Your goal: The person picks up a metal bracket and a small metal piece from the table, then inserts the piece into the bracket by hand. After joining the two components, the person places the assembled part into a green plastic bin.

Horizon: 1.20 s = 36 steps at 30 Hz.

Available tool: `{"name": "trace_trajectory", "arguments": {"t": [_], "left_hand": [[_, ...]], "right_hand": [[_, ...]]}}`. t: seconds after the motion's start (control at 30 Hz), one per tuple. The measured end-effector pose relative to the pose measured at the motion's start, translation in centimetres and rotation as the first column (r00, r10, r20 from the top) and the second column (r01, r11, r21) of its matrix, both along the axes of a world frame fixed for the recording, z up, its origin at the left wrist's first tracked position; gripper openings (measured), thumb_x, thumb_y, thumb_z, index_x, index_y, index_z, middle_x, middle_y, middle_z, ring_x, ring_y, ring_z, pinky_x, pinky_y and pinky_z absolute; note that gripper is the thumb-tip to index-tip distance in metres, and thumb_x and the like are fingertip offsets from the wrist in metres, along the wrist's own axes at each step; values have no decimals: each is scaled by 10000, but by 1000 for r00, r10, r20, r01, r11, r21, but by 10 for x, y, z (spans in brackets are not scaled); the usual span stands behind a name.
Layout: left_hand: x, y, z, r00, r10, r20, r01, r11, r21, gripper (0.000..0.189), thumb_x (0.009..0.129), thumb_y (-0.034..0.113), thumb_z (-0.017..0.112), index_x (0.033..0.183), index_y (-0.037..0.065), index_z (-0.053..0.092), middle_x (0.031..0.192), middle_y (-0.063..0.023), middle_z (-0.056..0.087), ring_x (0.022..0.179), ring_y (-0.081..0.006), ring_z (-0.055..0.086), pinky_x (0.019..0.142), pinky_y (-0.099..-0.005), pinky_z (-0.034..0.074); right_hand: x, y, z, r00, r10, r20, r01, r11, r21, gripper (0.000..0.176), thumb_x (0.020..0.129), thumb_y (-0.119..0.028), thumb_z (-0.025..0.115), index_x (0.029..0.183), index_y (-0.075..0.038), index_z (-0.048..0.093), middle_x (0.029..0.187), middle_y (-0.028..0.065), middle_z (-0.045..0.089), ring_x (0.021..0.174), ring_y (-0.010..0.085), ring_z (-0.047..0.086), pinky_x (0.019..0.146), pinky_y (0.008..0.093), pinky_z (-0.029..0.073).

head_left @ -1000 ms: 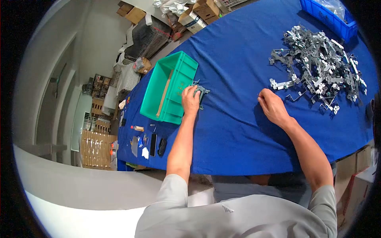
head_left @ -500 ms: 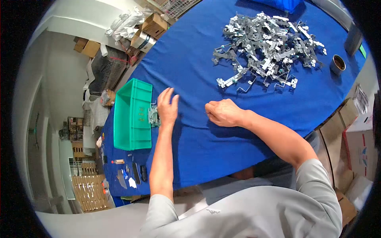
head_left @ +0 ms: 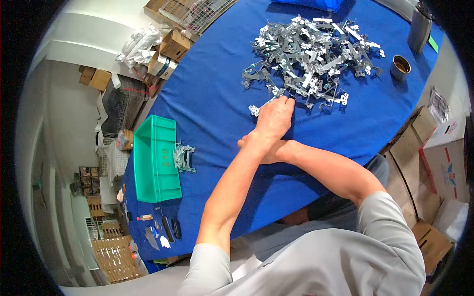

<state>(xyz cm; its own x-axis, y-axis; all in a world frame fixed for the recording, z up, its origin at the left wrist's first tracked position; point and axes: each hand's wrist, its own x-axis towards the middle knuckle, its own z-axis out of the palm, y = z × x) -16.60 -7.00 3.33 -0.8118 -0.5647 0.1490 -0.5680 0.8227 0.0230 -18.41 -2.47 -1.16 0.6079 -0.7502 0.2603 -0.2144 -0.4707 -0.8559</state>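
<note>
A large heap of thin metal brackets [head_left: 316, 54] lies on the blue cloth. My left hand [head_left: 275, 117] reaches over my right forearm to the heap's near edge, its fingers curled down at a bracket [head_left: 254, 110]; what the fingertips hold is hidden. Beneath the left wrist is my right hand [head_left: 270, 152], mostly covered, with its fingers hidden. A smaller stack of brackets [head_left: 184, 158] rests against the right side of the green bin [head_left: 168, 180].
At the right stand a round cup [head_left: 400, 67] and a dark bottle [head_left: 419, 29]. A blue container [head_left: 316, 4] is at the far edge. Small tools, among them a black one [head_left: 176, 228], lie at the table's lower left. A carton [head_left: 447, 158] stands beyond the right edge.
My left hand has moved from beside the green bin, right and up to the heap, crossing over my right hand. The small stack is now uncovered. The view has shifted slightly.
</note>
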Motion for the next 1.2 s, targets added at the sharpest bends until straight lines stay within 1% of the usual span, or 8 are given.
{"name": "trace_trajectory", "arguments": {"t": [0.13, 0.23, 0.4, 0.5, 0.63, 0.77, 0.87, 1.2], "left_hand": [[20, 0, 10, 987, 106, -118, -86, 983, 164, 218, 794, 62, 593, 971, 39, 717, 960, -166, 690, 872, -398, 682, 796, -480, 566], [33, 8, 29, 969, 145, -201, -100, 971, 218, 257, 782, 66, 583, 996, 43, 722, 977, -161, 695, 909, -393, 676, 814, -463, 562], [81, 13, 40, 610, 551, -569, -126, 777, 617, 161, 839, 60, 744, 958, -9, 660, 853, -3, 626, 740, -65, 566, 638, -253, 461], [122, 18, 35, 301, 641, -706, -34, 747, 664, 152, 937, 60, 681, 1078, 10, 707, 863, 6, 654, 727, -50, 571, 631, -228, 468], [168, 36, 8, 116, 795, -595, -25, 602, 798, 260, 1012, 143, 637, 1235, 23, 698, 927, -31, 688, 720, -90, 617, 641, -248, 524], [178, 58, -25, 155, 813, -562, -25, 572, 820, 332, 1045, 148, 581, 1351, 28, 625, 956, -66, 701, 660, -70, 590, 557, -243, 542], [173, 67, -41, 136, 776, -616, -76, 628, 775, 261, 1054, 151, 547, 1263, 8, 615, 934, -74, 706, 623, -58, 562, 514, -226, 496], [165, 73, -45, 148, 759, -634, -242, 649, 721, 194, 1033, 130, 579, 1177, 16, 641, 939, -61, 737, 607, -32, 553, 502, -193, 467]], "right_hand": [[10, 7, -23, 972, -151, 182, 199, 938, -285, 165, 900, -176, 617, 1032, -80, 639, 1062, 113, 651, 1054, 279, 609, 961, 429, 444], [24, -2, -32, 929, -202, 311, 345, 780, -522, 178, 907, -200, 614, 1016, -65, 653, 843, 112, 657, 927, 298, 638, 867, 461, 476], [8, 0, -10, 965, -228, -131, 165, 912, -376, 168, 848, -151, 607, 957, -28, 641, 863, 164, 706, 822, 388, 705, 727, 521, 559], [4, 2, 6, 953, -272, -137, 233, 940, -248, 178, 873, -186, 578, 919, -18, 615, 878, 204, 700, 790, 437, 693, 681, 556, 553], [5, -3, 1, 930, -362, 66, 368, 916, -157, 208, 901, -207, 563, 894, -4, 606, 829, 223, 687, 782, 436, 683, 693, 535, 550], [0, -6, 8, 921, -334, 203, 307, 939, 153, 223, 893, -203, 622, 926, 14, 662, 786, 219, 689, 746, 370, 707, 661, 465, 530], [-1, -8, 7, 926, -311, 213, 260, 936, 237, 253, 903, -205, 621, 952, 37, 672, 776, 213, 690, 722, 328, 704, 660, 432, 519], [-1, -6, 11, 937, -294, 189, 253, 943, 215, 221, 946, -187, 637, 952, 34, 636, 690, 69, 596, 655, 118, 541, 597, 347, 451]]}}
